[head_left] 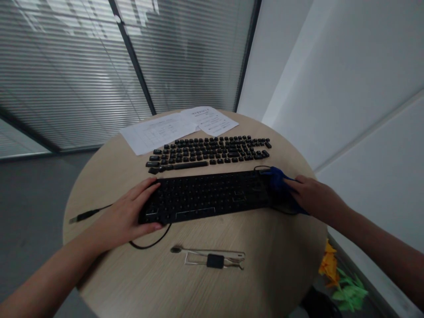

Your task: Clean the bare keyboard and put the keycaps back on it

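Note:
A black keyboard base point(212, 194) with its keycaps off lies across the middle of the round table. My left hand point(129, 214) clasps its left end, fingers over the far corner and thumb along the near edge. At the other end, my right hand point(309, 192) is closed on a blue cloth point(280, 181) pressed against the keyboard's right side. The cloth and fingers hide part of that end. Just behind the base, loose black keycaps point(212, 150) are laid out in rows like a keyboard layout.
Printed papers point(165, 130) lie at the table's far edge. A brush point(177, 249) and a wire keycap puller point(215, 261) rest near the front. The cable's USB plug point(77, 218) lies at the left. Orange and green paper-like pieces point(349, 291) are below, right of the table point(198, 296).

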